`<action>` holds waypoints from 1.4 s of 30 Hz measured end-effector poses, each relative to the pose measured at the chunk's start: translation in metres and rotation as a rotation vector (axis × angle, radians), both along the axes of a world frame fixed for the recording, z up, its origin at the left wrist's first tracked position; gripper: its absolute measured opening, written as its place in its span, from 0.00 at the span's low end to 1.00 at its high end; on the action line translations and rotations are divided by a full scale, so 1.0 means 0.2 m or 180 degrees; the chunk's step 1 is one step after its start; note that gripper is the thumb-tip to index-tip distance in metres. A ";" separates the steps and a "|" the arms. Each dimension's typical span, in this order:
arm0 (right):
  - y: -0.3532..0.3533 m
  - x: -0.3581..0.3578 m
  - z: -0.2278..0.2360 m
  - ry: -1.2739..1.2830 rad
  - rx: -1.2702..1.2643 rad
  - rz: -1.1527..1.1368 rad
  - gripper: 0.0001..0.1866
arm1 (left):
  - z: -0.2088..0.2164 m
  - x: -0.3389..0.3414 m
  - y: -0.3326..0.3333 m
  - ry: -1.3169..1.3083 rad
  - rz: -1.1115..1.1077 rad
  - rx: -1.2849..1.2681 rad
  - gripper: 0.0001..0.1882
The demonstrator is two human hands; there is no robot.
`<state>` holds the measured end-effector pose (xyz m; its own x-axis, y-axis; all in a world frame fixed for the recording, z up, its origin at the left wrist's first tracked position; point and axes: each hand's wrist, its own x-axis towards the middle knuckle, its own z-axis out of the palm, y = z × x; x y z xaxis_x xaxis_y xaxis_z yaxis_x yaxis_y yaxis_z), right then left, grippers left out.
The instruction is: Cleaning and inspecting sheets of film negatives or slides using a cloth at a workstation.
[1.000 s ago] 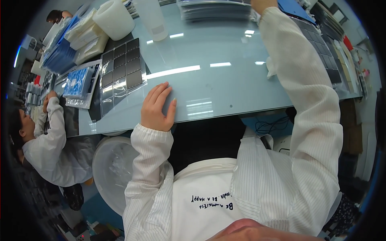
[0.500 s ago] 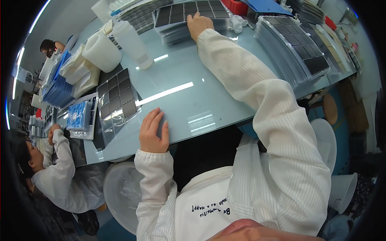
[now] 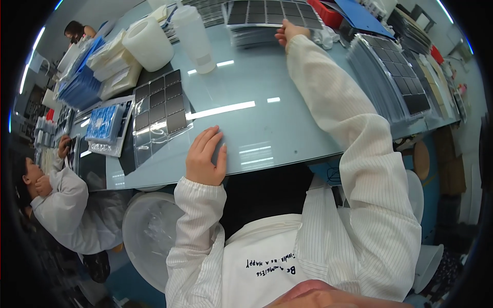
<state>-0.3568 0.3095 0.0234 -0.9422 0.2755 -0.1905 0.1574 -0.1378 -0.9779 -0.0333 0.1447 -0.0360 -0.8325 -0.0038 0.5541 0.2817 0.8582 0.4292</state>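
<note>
Stack of dark-squared sheets [image 3: 275, 15] is being touched by the right hand [image 3: 295, 33], grip indiscernible; glass tabletop [image 3: 241, 92], by the left hand [image 3: 204, 160], thumb apart.

A thick stack of clear plastic sheets [image 3: 251, 38] lies flat on the surface [image 3: 246, 82], its near edge right at the curled fingers of the right grip [image 3: 297, 32]. Most of it stretches to the left of that grip, a shorter part to the right. The top sheet [image 3: 267, 21] carries rows of dark, nearly black squares, divided by thin pale lines. Below and left of the grip, the layered edges look glossy and greyish. Whether any sheet is pinched cannot be told.
</note>
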 end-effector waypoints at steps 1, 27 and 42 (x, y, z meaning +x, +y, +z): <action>-0.01 -0.01 0.02 0.0020 0.0030 -0.0002 0.16 | 0.00 0.00 0.00 -0.0005 0.0050 0.0004 0.13; 0.80 1.11 0.15 0.1373 0.0785 0.3886 0.12 | 0.15 0.24 0.11 -0.0466 -0.0651 0.3142 0.22; 0.85 1.34 -0.04 0.1486 0.0229 0.2654 0.35 | 0.20 0.28 0.19 -0.0427 -0.0983 0.2825 0.37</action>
